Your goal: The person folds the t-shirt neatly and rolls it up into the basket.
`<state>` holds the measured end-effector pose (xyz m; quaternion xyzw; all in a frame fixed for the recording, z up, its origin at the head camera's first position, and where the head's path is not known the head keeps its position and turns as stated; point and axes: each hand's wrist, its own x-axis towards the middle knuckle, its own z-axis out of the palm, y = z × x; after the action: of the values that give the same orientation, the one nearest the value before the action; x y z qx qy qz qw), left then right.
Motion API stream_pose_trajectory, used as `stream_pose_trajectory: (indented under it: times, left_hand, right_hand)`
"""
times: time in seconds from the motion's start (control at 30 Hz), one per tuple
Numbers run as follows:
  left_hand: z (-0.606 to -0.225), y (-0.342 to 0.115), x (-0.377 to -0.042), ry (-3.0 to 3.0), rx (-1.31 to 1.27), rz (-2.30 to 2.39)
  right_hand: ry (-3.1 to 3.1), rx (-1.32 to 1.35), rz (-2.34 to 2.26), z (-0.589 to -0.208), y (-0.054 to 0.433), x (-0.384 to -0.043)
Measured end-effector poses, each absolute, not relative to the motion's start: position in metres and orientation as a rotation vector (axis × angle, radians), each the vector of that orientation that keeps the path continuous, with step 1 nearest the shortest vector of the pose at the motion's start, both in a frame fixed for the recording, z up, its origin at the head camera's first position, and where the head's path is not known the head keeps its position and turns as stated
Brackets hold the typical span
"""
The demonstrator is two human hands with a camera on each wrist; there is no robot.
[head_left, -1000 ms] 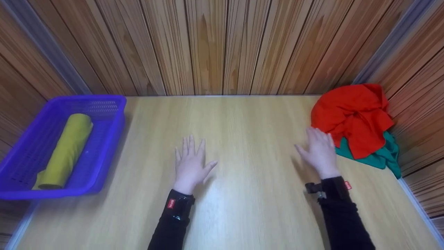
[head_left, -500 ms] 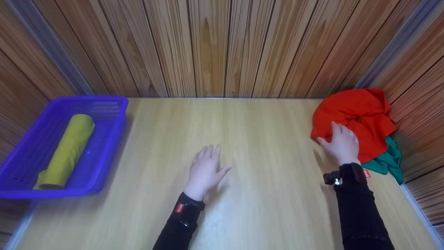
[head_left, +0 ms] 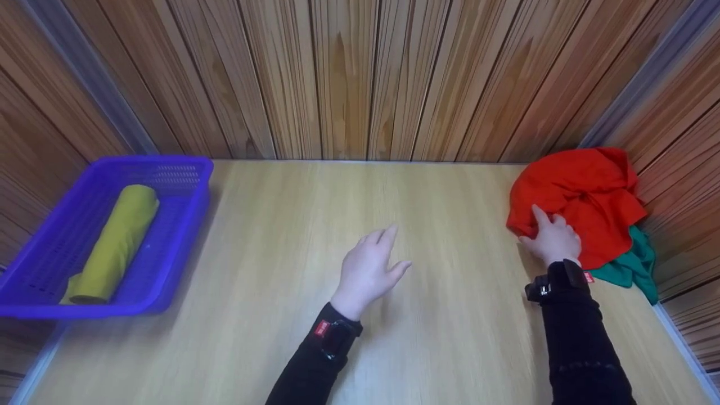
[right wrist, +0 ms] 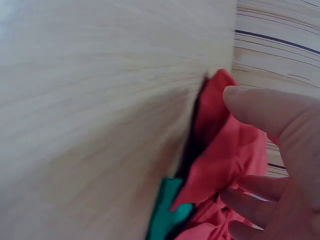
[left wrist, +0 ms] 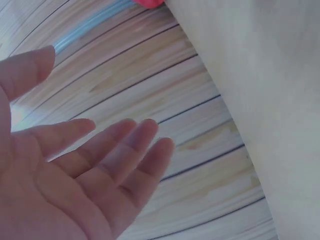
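Observation:
A crumpled red cloth (head_left: 588,191) lies heaped in the back right corner, with a green cloth (head_left: 633,261) partly covered under it. Over the front left of the red cloth is my right hand (head_left: 553,239). In the right wrist view its thumb (right wrist: 250,102) stands apart from the other fingers, whose tips reach into the red folds; a bit of green cloth (right wrist: 167,205) pokes out below. My left hand (head_left: 368,270) hovers above the middle of the table, fingers loosely extended and holding nothing, palm visible in the left wrist view.
A purple plastic basket (head_left: 188,236) stands at the left, with a rolled yellow cloth (head_left: 118,242) inside. Wood-patterned walls (head_left: 343,79) enclose the back and both sides of the light wooden table (head_left: 270,225).
My right hand has moved right from the table onto the red cloth, its fingers bending over it. The left hand has shifted right across the table toward the middle.

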<state>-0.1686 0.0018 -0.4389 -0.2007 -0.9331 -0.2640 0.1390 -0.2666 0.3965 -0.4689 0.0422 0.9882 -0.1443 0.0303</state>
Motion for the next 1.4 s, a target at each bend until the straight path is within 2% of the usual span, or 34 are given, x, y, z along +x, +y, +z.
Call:
stream_pose_trajectory:
  times: [0.37,0.8,0.93,1.2,1.4]
  left_hand:
    - [-0.462,0.035,-0.178,-2.354,-0.695,-0.664]
    - [-0.486,0.043,-0.187,-2.314,-0.637,-0.562]
    - [-0.485,0.043,-0.193,-2.306,-0.614,-0.534]
    - [-0.481,0.043,-0.202,-2.346,-0.575,-0.514]
    - [-0.475,0.042,-0.209,-2.473,-0.545,-0.706]
  right_hand:
    - [3.137,0.14,-0.416,-0.482,0.395,-0.272]
    - [3.271,0.053,-0.57,-0.484,0.398,-0.277]
    - [3.299,0.049,-0.682,-0.467,0.394,-0.282]
    - [3.293,0.153,-1.003,-0.403,0.373,-0.287]
    - [3.266,0.182,-1.231,-0.363,0.36,-0.279]
